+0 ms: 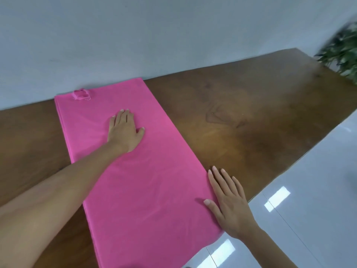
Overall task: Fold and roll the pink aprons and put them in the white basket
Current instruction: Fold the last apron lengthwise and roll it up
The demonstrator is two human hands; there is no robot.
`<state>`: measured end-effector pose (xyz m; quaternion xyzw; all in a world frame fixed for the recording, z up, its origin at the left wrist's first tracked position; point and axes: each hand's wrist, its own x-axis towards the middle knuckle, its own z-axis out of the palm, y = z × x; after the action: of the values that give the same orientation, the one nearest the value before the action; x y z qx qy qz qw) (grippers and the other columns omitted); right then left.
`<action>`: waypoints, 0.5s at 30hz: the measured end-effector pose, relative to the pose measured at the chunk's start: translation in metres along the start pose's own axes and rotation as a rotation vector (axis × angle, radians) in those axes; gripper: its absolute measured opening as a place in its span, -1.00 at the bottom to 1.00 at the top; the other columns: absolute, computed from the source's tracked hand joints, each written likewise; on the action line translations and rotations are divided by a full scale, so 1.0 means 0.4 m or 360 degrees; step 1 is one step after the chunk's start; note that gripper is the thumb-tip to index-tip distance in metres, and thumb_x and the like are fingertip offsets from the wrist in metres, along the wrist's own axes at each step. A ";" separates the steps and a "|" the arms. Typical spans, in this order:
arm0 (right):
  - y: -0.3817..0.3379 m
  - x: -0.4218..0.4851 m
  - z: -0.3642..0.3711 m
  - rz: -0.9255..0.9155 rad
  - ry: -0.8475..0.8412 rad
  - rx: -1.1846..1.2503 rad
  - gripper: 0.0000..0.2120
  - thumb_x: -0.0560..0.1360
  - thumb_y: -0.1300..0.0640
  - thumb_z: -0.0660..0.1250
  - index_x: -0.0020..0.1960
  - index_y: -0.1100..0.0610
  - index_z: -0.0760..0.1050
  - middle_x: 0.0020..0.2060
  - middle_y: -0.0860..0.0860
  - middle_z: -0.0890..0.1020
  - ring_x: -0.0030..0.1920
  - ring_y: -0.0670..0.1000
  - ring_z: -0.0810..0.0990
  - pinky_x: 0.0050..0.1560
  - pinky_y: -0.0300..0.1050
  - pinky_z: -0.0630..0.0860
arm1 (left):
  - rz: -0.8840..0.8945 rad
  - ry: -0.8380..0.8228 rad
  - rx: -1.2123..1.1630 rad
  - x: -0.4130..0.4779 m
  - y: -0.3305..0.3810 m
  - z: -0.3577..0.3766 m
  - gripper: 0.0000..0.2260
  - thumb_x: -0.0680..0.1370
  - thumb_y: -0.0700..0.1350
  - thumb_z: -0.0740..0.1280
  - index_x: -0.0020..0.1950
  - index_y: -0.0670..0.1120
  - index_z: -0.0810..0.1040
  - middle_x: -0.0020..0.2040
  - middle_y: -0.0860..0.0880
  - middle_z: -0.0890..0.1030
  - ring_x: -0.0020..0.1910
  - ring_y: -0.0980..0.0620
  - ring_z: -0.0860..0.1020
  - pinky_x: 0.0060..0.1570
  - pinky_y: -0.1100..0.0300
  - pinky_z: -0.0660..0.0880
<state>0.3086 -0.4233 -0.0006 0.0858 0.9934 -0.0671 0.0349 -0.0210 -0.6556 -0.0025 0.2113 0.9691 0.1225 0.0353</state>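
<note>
A pink apron [146, 190] lies folded into a long flat rectangle across the brown wooden table [241, 105], from the wall to the near edge, where it hangs over slightly. A small bunched pink tie [80, 94] sits at its far left corner. My left hand [124, 130] presses flat on the far half of the apron, fingers straight. My right hand [229, 204] lies flat with straight fingers at the apron's right edge, thumb on the cloth. The white basket is out of view.
A pale wall [154, 35] runs along the table's far side. A green plant [343, 53], blurred, stands at the table's far right end. Glossy white floor tiles [309, 190] show beyond the table's near right edge.
</note>
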 end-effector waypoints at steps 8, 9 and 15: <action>-0.004 0.009 0.014 0.0093 0.0127 0.0151 -0.34 0.63 -0.39 -0.17 0.64 -0.11 0.03 0.62 -0.17 0.03 0.62 -0.10 -0.13 0.60 0.06 -0.06 | 0.0748 -0.0202 -0.0150 0.071 0.170 -0.034 -0.70 0.63 -0.14 0.36 0.36 -0.08 0.55 0.38 -0.06 0.55 0.38 -0.15 0.42 0.37 -0.10 0.36; -0.004 0.010 0.015 0.0136 0.0172 0.0259 -0.35 0.63 -0.39 -0.15 0.62 -0.12 0.12 0.61 -0.19 0.08 0.61 -0.12 -0.10 0.61 0.04 -0.05 | 0.0796 -0.0235 -0.0098 0.084 0.190 -0.039 -0.69 0.60 -0.15 0.40 0.35 -0.07 0.56 0.34 -0.04 0.57 0.34 -0.13 0.43 0.34 -0.08 0.37; 0.002 0.008 0.020 0.0324 0.0391 0.0781 -0.80 0.58 -0.26 0.22 0.02 -0.15 0.42 0.52 -0.13 0.33 0.58 -0.07 0.09 0.53 0.09 0.23 | 0.0940 -0.0353 0.0395 0.147 0.266 -0.062 -0.77 0.64 -0.21 0.31 0.28 -0.01 0.54 0.06 0.00 0.57 0.10 -0.06 0.38 0.09 0.05 0.31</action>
<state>0.3059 -0.4233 -0.0090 0.1984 0.9306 -0.2906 -0.1009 -0.0349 -0.5429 0.0474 0.4976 0.8638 -0.0151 0.0775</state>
